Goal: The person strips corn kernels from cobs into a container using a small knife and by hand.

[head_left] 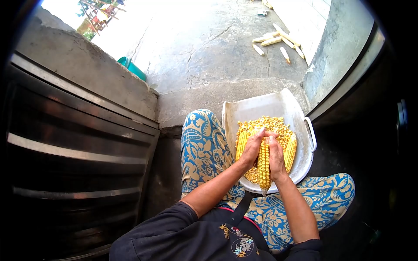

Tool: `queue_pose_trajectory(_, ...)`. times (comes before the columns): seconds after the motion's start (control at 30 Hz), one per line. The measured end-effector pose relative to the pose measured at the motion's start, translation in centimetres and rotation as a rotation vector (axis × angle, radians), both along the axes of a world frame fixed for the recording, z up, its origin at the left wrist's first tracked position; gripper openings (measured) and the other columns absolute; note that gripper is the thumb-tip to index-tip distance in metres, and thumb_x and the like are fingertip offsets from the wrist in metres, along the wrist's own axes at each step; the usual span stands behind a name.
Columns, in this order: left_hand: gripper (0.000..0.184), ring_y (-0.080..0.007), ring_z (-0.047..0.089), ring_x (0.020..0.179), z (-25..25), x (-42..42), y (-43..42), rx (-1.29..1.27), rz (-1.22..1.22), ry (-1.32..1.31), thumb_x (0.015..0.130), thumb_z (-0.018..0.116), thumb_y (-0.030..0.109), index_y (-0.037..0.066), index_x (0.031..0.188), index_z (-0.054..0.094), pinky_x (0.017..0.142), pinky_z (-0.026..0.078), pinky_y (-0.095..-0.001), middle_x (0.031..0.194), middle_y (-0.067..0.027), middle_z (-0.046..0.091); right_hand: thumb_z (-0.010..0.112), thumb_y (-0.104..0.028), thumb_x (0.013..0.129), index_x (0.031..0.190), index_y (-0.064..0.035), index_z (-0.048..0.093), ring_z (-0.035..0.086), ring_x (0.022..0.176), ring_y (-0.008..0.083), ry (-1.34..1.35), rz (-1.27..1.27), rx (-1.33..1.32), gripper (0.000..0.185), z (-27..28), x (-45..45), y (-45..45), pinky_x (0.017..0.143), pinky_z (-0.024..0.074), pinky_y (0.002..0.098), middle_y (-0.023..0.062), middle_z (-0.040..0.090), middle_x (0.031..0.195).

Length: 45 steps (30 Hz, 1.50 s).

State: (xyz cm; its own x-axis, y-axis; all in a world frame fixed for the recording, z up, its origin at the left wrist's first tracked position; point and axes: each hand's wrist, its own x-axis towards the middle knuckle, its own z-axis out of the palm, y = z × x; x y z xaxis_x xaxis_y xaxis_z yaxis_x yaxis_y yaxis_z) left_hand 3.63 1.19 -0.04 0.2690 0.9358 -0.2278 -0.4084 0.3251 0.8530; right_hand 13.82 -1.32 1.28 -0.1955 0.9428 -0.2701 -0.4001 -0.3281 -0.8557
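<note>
A yellow ear of corn (264, 169) is gripped between my two hands, its pointed tip toward my body. My left hand (251, 147) presses against its left side, and my right hand (276, 157) closes on it from the right. The thumbs and fingers meet near its far end, hiding that part. Below them sits a white plastic tub (307, 163) between my legs, holding loose corn kernels (261, 122). Another ear of corn (290, 153) rests in the tub right of my hands, and one more ear (240, 145) lies to their left, partly covered.
Several pale cobs (272, 41) lie on the concrete floor (209, 52) beyond the step (191, 102). A teal bucket (133, 68) stands by the left wall (82, 61). On my left is a dark metal door (78, 174); a grey wall (339, 48) rises at the right.
</note>
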Motion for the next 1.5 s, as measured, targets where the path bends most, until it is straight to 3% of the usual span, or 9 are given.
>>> queue_pose_trajectory(0.17,0.051,-0.0193,0.055,0.095,0.3,-0.5,0.4,0.056,0.102,0.05,0.096,0.032,0.04,0.0,0.082,0.062,0.092,0.037,-0.0315,0.097,-0.0115,0.063,0.056,-0.038,0.088,0.126,-0.0021,0.035,0.053,0.1,0.0146,-0.043,0.038,-0.049,0.056,2.0,-0.7,0.0,0.082,0.0456,0.0254,0.009,0.048,0.113)
queue_pose_trajectory(0.27,0.049,-0.0196,0.054,0.096,0.1,-0.4,0.5,0.042,0.106,0.065,0.095,0.032,0.04,0.002,0.078,0.058,0.094,0.036,-0.0327,0.095,-0.0109,0.062,0.053,-0.031,0.088,0.129,0.0014,0.032,0.043,0.115,0.0168,-0.253,0.047,0.046,0.056,1.7,-0.7,0.3,0.098,0.0333,0.0295,0.0123,0.044,0.122)
queue_pose_trajectory(0.37,0.048,-0.0199,0.053,0.097,0.6,-0.5,0.4,0.006,0.097,0.078,0.095,0.032,0.04,0.003,0.078,0.057,0.094,0.037,-0.0336,0.095,-0.0104,0.061,0.051,-0.03,0.089,0.125,0.0005,0.037,0.048,0.104,0.0162,-0.226,0.006,0.085,0.05,1.6,-0.9,0.2,0.089,0.0395,0.0281,0.0123,0.05,0.112)
queue_pose_trajectory(0.67,0.047,-0.0185,0.054,0.091,0.1,-0.3,0.4,-0.021,0.115,0.04,0.096,0.032,0.037,0.002,0.08,0.059,0.091,0.038,-0.0315,0.094,-0.0104,0.061,0.038,-0.032,0.094,0.127,-0.0007,0.035,0.048,0.104,0.015,-0.162,0.012,0.075,0.045,1.3,-0.7,0.0,0.089,0.0392,0.027,0.01,0.049,0.114)
queue_pose_trajectory(0.9,0.047,-0.0187,0.054,0.088,0.9,-0.7,0.4,0.042,0.166,0.07,0.096,0.033,0.036,0.002,0.076,0.057,0.09,0.037,-0.0307,0.088,-0.0094,0.06,0.048,-0.033,0.091,0.129,0.0006,0.036,0.047,0.109,0.0165,-0.038,0.072,0.014,0.052,2.0,-0.8,0.2,0.093,0.0373,0.0273,0.012,0.048,0.118)
queue_pose_trajectory(1.1,0.047,-0.0168,0.052,0.08,0.6,-1.0,1.0,0.032,0.281,0.048,0.095,0.035,0.038,0.003,0.069,0.053,0.081,0.04,-0.03,0.08,-0.01,0.058,0.053,-0.041,0.088,0.123,0.0042,0.042,0.05,0.108,0.0244,-0.456,0.079,0.204,0.058,1.0,-0.5,0.4,0.094,0.0372,0.034,0.0187,0.051,0.117)
queue_pose_trajectory(1.2,0.045,-0.0165,0.051,0.076,-0.7,-1.1,1.3,0.017,0.315,0.067,0.095,0.036,0.036,0.003,0.068,0.051,0.079,0.04,-0.0291,0.076,-0.0088,0.056,0.045,-0.046,0.09,0.106,0.0077,0.049,0.055,0.1,0.0325,-0.62,0.145,0.132,0.056,1.2,-0.4,0.0,0.087,0.0396,0.0379,0.0286,0.057,0.099)
queue_pose_trajectory(1.33,0.044,-0.016,0.05,0.075,-1.1,-1.2,1.4,0.019,0.297,0.091,0.095,0.036,0.035,0.003,0.069,0.051,0.077,0.04,-0.0284,0.075,-0.0086,0.056,0.042,-0.047,0.091,0.105,0.007,0.05,0.055,0.095,0.0332,-0.647,0.081,0.131,0.056,0.5,-0.6,-0.3,0.085,0.0402,0.0371,0.0264,0.057,0.095)
queue_pose_trajectory(1.5,0.044,-0.0158,0.05,0.075,-1.1,-1.2,1.3,0.024,0.298,0.088,0.095,0.035,0.035,0.003,0.07,0.052,0.078,0.04,-0.0284,0.076,-0.0088,0.056,0.037,-0.038,0.095,0.104,0.0058,0.053,0.054,0.086,0.0208,-0.477,0.003,0.114,0.048,0.1,-0.8,-0.3,0.08,0.041,0.0325,0.0143,0.059,0.09)
